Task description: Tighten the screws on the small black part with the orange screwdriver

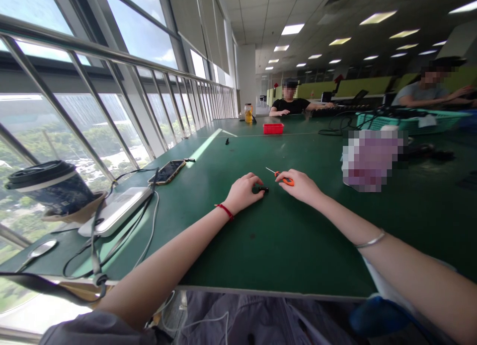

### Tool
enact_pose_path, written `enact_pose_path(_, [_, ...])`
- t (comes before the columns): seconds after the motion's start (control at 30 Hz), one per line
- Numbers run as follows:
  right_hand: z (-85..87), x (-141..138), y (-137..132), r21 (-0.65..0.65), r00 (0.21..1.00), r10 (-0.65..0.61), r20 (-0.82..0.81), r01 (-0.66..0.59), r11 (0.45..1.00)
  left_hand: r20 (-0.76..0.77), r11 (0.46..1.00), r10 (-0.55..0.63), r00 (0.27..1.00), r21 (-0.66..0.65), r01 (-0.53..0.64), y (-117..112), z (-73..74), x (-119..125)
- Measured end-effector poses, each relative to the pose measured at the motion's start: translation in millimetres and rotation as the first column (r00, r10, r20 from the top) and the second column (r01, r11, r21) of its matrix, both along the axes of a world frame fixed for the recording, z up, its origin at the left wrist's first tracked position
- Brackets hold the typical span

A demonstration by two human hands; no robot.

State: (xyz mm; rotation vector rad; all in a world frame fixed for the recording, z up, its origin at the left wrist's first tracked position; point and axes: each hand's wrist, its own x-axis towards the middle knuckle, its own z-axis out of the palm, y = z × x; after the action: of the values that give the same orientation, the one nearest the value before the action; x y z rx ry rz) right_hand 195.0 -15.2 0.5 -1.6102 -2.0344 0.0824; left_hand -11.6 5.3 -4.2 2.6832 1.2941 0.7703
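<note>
Our forearms stretch over the green surface (283,245), a red cord (224,211) on the left wrist and a bangle (369,241) on the right. Our left hand (244,191) curls with its fingertips pinched on a small black part (262,189) that lies on the surface. Just beside it, our right hand (302,186) is closed around an orange screwdriver (283,179), its tip pointing away from us. To our left lie a phone (167,171), a white power bank (115,211) and a lidded cup (52,188). A red box (273,128) sits farther ahead.
</note>
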Motion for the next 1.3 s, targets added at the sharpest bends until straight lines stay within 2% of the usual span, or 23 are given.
enact_pose_path(0.2, [-4.2,-3,2,-0.025,0.997,0.050,0.064,-0.048,0.999,-0.011,0.999,-0.044,0.999,0.007,0.044,-1,0.8,3])
enact_pose_path(0.43, [-0.3,-7,-2,-0.014,0.989,0.098,0.107,-0.097,0.995,0.152,0.995,-0.096,0.984,0.017,0.095,-9,0.1,10])
enact_pose_path(0.57, [2.1,-8,-4,-0.011,0.985,0.114,0.127,-0.113,0.994,0.249,0.990,-0.059,0.967,-0.111,0.089,-6,-4.5,10])
enact_pose_path(0.7, [2.8,-8,-4,-0.003,0.981,0.145,0.132,-0.146,0.989,0.363,0.957,-0.032,0.931,-0.256,0.133,0,-8.4,9])
enact_pose_path(0.9, [2.8,-7,-3,0.001,0.976,0.170,0.134,-0.171,0.985,0.470,0.914,-0.043,0.882,-0.338,0.225,5,-11.2,8])
enact_pose_path(1.13, [4.2,-7,-5,-0.004,0.975,0.171,0.140,-0.172,0.985,0.477,0.894,-0.038,0.878,-0.376,0.243,4,-9.8,7])
enact_pose_path(1.3, [3.6,-6,-5,0.003,0.977,0.159,0.140,-0.161,0.987,0.362,0.962,-0.036,0.931,-0.240,0.131,1,-6.7,7])
